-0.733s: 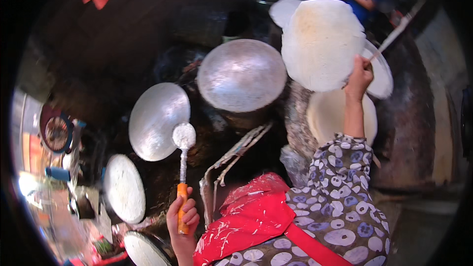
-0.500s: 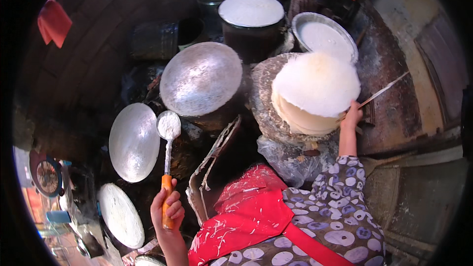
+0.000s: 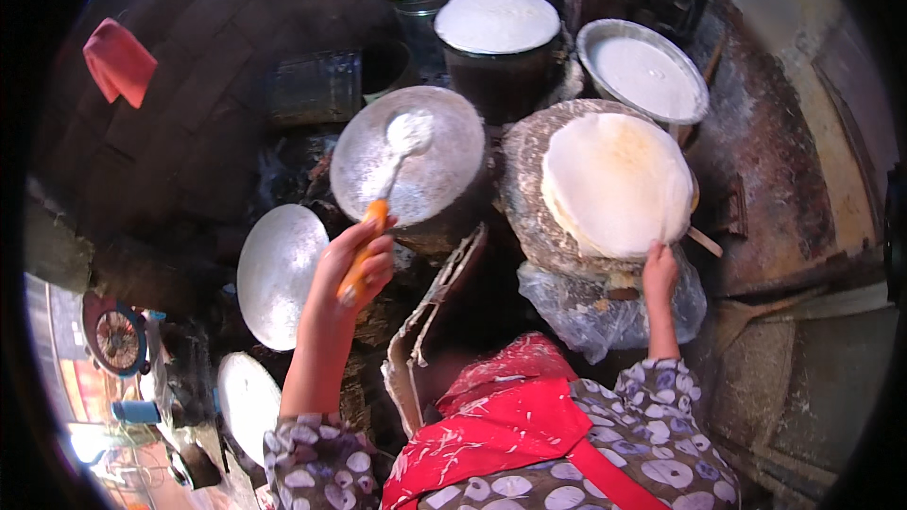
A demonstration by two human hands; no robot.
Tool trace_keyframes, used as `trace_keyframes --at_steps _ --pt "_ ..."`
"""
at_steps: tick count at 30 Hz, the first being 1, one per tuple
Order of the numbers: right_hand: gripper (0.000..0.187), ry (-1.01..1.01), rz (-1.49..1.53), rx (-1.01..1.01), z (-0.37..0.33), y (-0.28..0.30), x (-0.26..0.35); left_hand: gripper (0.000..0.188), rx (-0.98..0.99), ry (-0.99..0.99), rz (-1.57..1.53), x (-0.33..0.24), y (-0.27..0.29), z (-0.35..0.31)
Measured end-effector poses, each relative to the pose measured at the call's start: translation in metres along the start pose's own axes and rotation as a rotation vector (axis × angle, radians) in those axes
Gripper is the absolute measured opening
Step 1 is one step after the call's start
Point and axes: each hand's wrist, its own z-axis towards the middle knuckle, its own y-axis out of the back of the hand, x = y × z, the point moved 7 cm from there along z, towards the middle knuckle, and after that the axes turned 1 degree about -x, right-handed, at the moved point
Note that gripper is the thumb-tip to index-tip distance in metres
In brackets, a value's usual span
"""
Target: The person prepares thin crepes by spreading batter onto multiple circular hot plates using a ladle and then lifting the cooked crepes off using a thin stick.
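Note:
My left hand (image 3: pixel 359 260) is closed round the orange handle of a ladle (image 3: pixel 376 214). The ladle's white-coated bowl is over the far shallow round metal pan (image 3: pixel 444 165), blurred; I cannot tell whether it touches. My right hand (image 3: pixel 660 269) pinches the near edge of a thin round pancake (image 3: pixel 619 184), the top one of a pale stack. That stack rests on a rough, crusted round stand (image 3: pixel 529 198). A second bare metal pan (image 3: pixel 282 276) sits left of my left forearm. The flat stick seen earlier in my right hand does not show in it now.
Behind stand a dark pot with a white top (image 3: pixel 498 21) and a wide basin of white liquid (image 3: pixel 642 71). A white-covered pan (image 3: pixel 250 406) is at lower left. Crumpled clear plastic (image 3: pixel 605 312) hangs below the stand. A bent, crusted sheet (image 3: pixel 435 321) rises between my arms.
The ladle has moved forward and right, over the far pan. The top pancake now lies flatter on the stack. My right hand has come nearer, and its stick is out of sight.

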Motion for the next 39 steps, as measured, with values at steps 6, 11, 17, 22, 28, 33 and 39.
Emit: trace_keyframes --at_steps 6,11,17,22,28,33,39 --pt "0.032 0.242 0.284 0.54 -0.062 -0.12 0.141 0.019 -0.199 -0.035 0.365 -0.022 0.002 0.078" --pt "0.035 0.322 0.242 0.612 -0.076 -0.175 0.202 0.021 -0.408 -0.258 0.812 -0.018 0.021 0.144" --pt "0.043 0.41 0.043 0.689 -0.088 -0.195 0.247 0.046 -0.708 -0.613 1.674 -0.035 0.049 0.158" --pt "0.041 0.563 -0.119 0.769 -0.084 -0.224 0.313 0.046 -0.91 -0.628 1.688 -0.064 0.066 0.152" --pt "0.035 0.643 -0.162 0.762 -0.049 -0.22 0.317 0.051 -1.05 -0.606 1.682 -0.091 0.097 0.116" --pt "0.031 0.839 -0.186 0.867 -0.071 -0.233 0.358 0.055 -1.092 -0.565 1.627 -0.09 0.115 0.095" --pt "0.029 0.894 -0.231 0.771 -0.029 -0.256 0.345 0.054 -1.081 -0.551 1.51 -0.08 0.114 0.064"
